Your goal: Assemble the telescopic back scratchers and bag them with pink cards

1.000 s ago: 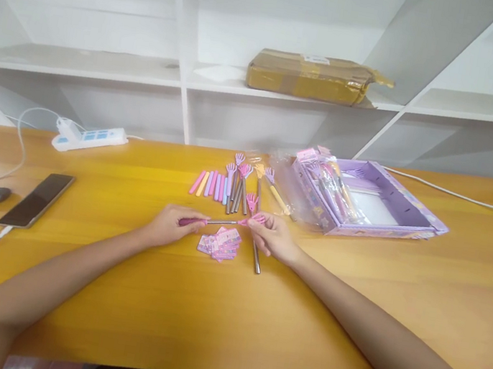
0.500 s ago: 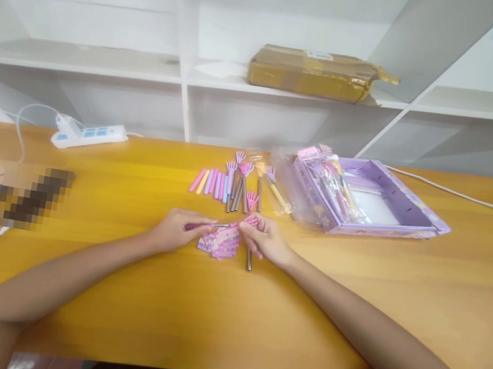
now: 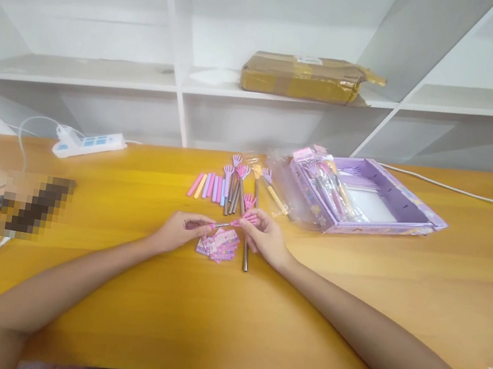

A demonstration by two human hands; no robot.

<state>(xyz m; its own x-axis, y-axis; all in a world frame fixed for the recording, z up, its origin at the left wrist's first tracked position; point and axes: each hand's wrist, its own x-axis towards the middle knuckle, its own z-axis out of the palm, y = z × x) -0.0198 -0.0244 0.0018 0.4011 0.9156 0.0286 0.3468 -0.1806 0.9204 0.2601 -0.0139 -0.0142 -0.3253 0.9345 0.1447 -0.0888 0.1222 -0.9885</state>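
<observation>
Pink and metal: the scratcher [image 3: 223, 224] is strung between my two hands, above the middle of the table [image 3: 205, 316], rod bare in the gap. My left hand [image 3: 179, 231] pinches the pink handle end, thumb and forefinger together; how the other left fingers are folded, I cannot tell from up here. My right hand [image 3: 268, 238] has thumb and forefinger pinched on the pink claw end, the rest curled under. Rod tilts slightly, higher toward the right fingers.

Just below the gap between the fingertips: cards [image 3: 220, 246], pink and purple, in an overlapping heap. A second claw [image 3: 249, 201], pink, shows just beyond the right fingertips; a metal rod [image 3: 245, 261] comes out on the near side of those fingers, pointing at me. Whether the two join under the hand, I cannot tell.

Beyond the left fingers, a row of short tubes [image 3: 209, 186], pink, yellow, purple and blue. To the right of the row, a cluster of claws on metal rods [image 3: 236, 188], heads away from me. Right of that, a purple claw with a yellow sleeve [image 3: 276, 199].

Well past the right fingers, a purple tray [image 3: 413, 206] with bagged claws [image 3: 337, 193] in its left side. Far left of the left fingers, a white power strip [image 3: 92, 145].
</observation>
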